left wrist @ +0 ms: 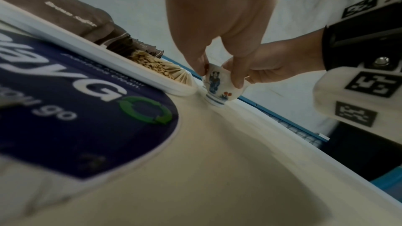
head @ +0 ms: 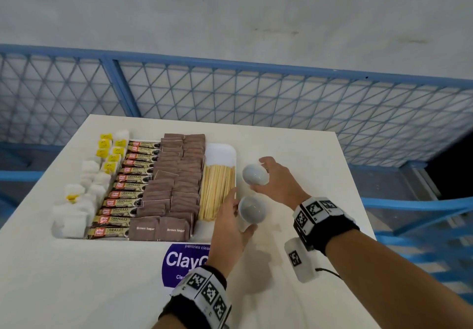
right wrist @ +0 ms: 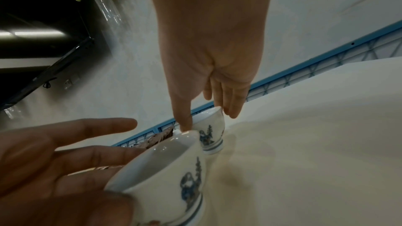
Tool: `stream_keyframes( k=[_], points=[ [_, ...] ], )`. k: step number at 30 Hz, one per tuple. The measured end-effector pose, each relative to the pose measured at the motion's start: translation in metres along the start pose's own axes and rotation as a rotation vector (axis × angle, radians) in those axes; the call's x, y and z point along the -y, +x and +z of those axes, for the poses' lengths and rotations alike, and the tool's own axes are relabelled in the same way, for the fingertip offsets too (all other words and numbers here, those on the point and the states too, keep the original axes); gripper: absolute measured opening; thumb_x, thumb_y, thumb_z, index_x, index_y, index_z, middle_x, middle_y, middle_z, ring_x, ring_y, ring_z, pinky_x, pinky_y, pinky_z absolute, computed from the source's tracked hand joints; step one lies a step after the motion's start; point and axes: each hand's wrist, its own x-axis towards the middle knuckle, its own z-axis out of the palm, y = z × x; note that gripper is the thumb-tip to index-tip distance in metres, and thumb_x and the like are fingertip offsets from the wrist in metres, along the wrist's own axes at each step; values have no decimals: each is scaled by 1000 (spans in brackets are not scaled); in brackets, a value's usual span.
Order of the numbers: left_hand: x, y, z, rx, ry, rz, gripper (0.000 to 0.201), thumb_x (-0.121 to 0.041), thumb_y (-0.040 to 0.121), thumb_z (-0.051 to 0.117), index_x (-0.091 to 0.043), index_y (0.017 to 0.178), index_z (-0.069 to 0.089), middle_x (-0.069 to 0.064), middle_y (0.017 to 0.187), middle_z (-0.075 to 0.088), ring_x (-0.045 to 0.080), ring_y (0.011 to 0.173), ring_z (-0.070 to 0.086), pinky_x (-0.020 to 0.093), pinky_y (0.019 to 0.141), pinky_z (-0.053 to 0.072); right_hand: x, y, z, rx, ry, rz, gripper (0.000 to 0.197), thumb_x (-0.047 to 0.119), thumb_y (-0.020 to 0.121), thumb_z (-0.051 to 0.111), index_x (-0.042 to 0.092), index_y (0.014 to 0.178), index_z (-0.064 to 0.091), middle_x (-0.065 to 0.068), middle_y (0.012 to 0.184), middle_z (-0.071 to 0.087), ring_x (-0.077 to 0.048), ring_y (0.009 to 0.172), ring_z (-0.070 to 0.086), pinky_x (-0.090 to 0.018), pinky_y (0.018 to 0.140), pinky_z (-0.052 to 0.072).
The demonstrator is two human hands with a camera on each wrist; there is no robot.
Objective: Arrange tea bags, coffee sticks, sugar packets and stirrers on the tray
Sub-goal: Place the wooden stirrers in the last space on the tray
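Soft, even light is falling on the white rectangular table (head: pixel 294 149), casting faint shadows — wrist views are looking dimmer, blurring close up and bending strongly toward their edges.

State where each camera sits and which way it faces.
Head: above, looking down at the tray, both hands and wristbands.
Left wrist: low over the table, along the left hand gripping the near cup; right hand behind.
Right wrist: along the right hand at the far cup.
Shared: both cups.
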Motion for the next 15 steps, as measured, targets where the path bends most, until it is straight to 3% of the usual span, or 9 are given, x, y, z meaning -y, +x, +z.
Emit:
stream_keyframes(
  k=[5,7,9,12,15],
  points=[
    [-9,4,1,-5,-129,-23,75,1,74,73,-44,120,34,-8,122,53,14,118,51,32,104,41,1,6,2,23,-23,-29,77,27,75,76,11,137,32,-10,141,45,-24,125,46,-24,94,34],
    [-9,4,1,4,-185,-65,75,6,74,71,-48,114,38,-13,117,53,13,114,52,36,102,44,2,4,2,14,-25,-32,77,26,76,75,10,138,32,-10,141,44,-24,125,46,-24,95,34],
    [-10,5,1,-12,-169,-44,76,4,73,72,-50,115,37,-13,118,53,12,115,52,41,104,42,1,5,4,13,-10,-29,76,26,77,75,11,138,31,-9,142,43,-24,125,45,-24,96,34],
    [-8,4,0,1,-114,-9,79,1,73,74,-51,117,34,-13,122,52,12,119,50,41,108,38,5,0,4,11,10,-17,78,27,78,74,12,140,29,-8,142,42,-23,126,43,-24,97,33],
    [-5,2,-4,15,-16,22,83,-6,73,76,-45,128,28,-8,132,47,14,126,45,41,110,35,0,-5,0,-53,48,-5,80,30,79,73,12,142,27,-6,143,40,-21,130,38,-22,100,29]
  ],
)
